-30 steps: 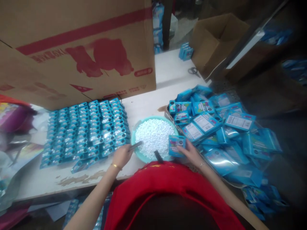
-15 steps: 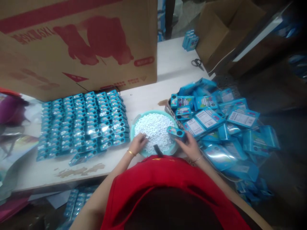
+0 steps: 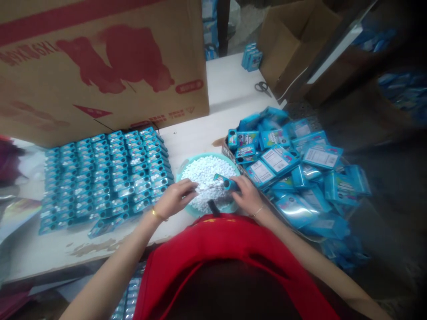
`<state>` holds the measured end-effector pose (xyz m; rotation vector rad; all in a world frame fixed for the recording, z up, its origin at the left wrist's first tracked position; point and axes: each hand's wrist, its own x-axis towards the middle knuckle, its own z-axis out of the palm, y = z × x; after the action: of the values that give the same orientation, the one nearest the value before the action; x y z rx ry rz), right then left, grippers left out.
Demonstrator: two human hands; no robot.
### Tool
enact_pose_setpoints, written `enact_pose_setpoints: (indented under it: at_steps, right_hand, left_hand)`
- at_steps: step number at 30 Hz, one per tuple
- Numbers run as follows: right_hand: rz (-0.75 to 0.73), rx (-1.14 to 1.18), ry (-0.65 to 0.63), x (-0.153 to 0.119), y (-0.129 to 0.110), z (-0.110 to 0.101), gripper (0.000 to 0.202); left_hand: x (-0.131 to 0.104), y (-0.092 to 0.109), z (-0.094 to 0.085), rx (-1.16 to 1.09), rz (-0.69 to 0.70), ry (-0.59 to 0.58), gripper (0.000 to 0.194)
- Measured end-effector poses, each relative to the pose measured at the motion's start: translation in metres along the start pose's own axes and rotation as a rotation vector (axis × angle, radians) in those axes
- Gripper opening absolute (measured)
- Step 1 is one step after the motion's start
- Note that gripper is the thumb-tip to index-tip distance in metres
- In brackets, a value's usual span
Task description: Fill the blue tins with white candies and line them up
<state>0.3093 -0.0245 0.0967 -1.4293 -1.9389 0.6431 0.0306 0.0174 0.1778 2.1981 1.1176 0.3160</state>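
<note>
A turquoise basin (image 3: 183, 170) full of small white pellets (image 3: 208, 171) stands in front of me on the table. My right hand (image 3: 246, 193) grips a small blue box (image 3: 224, 181) over the basin's right part. The box lies tilted, with a dark round spot on its upward face. At the basin's left side, my left hand (image 3: 176, 197) has its fingers drawn together at the pellets. Whatever they pinch is too small to make out. Rows of similar blue boxes (image 3: 103, 173) stand close packed on the left.
A heap of blue boxes (image 3: 283, 155) fills an open carton on the right. A large cardboard box (image 3: 133, 53) walls off the table's back left. Scissors (image 3: 263, 88) and a few blue boxes (image 3: 251, 58) lie near the far right edge, by an open carton (image 3: 283, 40).
My right hand has brought the small blue box leftward, further over the pellets. My left hand stays at the basin's left side, its fingers now closer to the box. The whole view has shifted slightly.
</note>
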Motion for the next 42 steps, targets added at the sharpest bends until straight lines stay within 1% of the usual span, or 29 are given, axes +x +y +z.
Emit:
enact_pose_setpoints:
  at_steps: [4, 7, 9, 12, 14, 15, 17, 18, 20, 22, 24, 26, 27, 29, 31, 32, 34, 36, 39, 42]
  right_hand:
    - [-0.034, -0.021, -0.025, 0.004, -0.01, 0.001, 0.05]
    - [-0.036, -0.035, -0.065, 0.003, -0.014, 0.002, 0.049]
    - [-0.031, -0.028, -0.071, 0.001, -0.014, 0.005, 0.047]
    - [-0.035, 0.002, -0.047, -0.001, -0.013, 0.011, 0.046]
    - [-0.041, 0.028, -0.032, -0.002, -0.012, 0.014, 0.046]
    - [-0.042, 0.038, -0.026, -0.003, -0.011, 0.015, 0.045]
    - [-0.029, 0.052, -0.014, -0.004, -0.009, 0.014, 0.045]
    - [-0.012, 0.057, -0.003, -0.005, -0.008, 0.012, 0.044]
    - [0.027, 0.073, 0.025, -0.006, -0.005, 0.009, 0.041]
    - [0.054, 0.096, 0.069, -0.009, 0.0, 0.005, 0.038]
    - [0.076, 0.118, 0.116, -0.011, 0.005, 0.003, 0.037]
    - [0.108, 0.133, 0.148, -0.012, 0.008, 0.002, 0.037]
    - [0.125, 0.137, 0.155, -0.013, 0.009, 0.002, 0.037]
    - [0.153, 0.136, 0.159, -0.013, 0.01, 0.003, 0.037]
    - [0.17, 0.13, 0.164, -0.013, 0.011, 0.004, 0.037]
    - [0.177, 0.128, 0.167, -0.013, 0.011, 0.005, 0.038]
    - [0.184, 0.128, 0.177, -0.014, 0.012, 0.007, 0.038]
    - [0.184, 0.125, 0.187, -0.014, 0.014, 0.007, 0.038]
    - [0.165, 0.1, 0.19, -0.014, 0.016, 0.006, 0.037]
    - [0.117, 0.042, 0.163, -0.011, 0.015, 0.004, 0.037]
  left_hand:
    - [0.014, 0.021, -0.019, 0.161, 0.013, -0.148, 0.025]
    - [0.025, 0.041, -0.03, 0.299, -0.022, -0.224, 0.021]
    - [0.03, 0.056, -0.032, 0.386, -0.054, -0.242, 0.019]
    - [0.035, 0.079, -0.03, 0.535, -0.058, -0.261, 0.019]
    - [0.035, 0.089, -0.029, 0.606, -0.046, -0.265, 0.023]
    - [0.034, 0.09, -0.029, 0.621, -0.036, -0.254, 0.025]
    - [0.028, 0.083, -0.03, 0.622, -0.032, -0.2, 0.025]
    - [0.022, 0.074, -0.031, 0.615, -0.054, -0.165, 0.024]
    - [0.009, 0.045, -0.029, 0.601, -0.157, -0.118, 0.022]
    - [-0.004, 0.008, -0.017, 0.584, -0.296, -0.133, 0.021]
    - [-0.013, -0.027, 0.007, 0.533, -0.384, -0.18, 0.019]
    - [-0.014, -0.053, 0.039, 0.439, -0.396, -0.188, 0.018]
    - [-0.011, -0.06, 0.055, 0.383, -0.381, -0.17, 0.018]
    - [-0.001, -0.069, 0.085, 0.283, -0.34, -0.114, 0.019]
    - [0.009, -0.072, 0.105, 0.226, -0.313, -0.074, 0.019]
    - [0.012, -0.074, 0.11, 0.205, -0.3, -0.064, 0.019]
    - [0.012, -0.078, 0.112, 0.136, -0.267, -0.043, 0.019]
    - [0.006, -0.083, 0.106, 0.017, -0.212, -0.009, 0.02]
    - [-0.005, -0.082, 0.085, -0.117, -0.135, 0.052, 0.023]
    - [-0.01, -0.066, 0.057, -0.142, -0.073, 0.087, 0.024]
